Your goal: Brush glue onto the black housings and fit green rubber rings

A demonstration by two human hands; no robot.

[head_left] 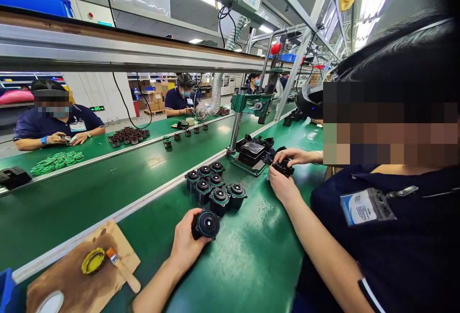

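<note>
My left hand (187, 237) reaches in from the bottom and is closed around a round black motor housing (208, 224). The housing has a thin green ring round its top and a pale pin at its centre. Its top is tilted towards me, and the hand hides its left side. Just beyond stands a cluster of several similar black housings (219, 196) with green rings, upright on the green bench (233, 265). My right hand is out of view.
At lower left, a stained board (124, 243) holds a yellow-rimmed dish (93, 261) and a brush (124, 271). A green bench press (251, 104) stands beyond the cluster. At right, a co-worker's hands (285, 183) hold a black part. Other people sit across the line.
</note>
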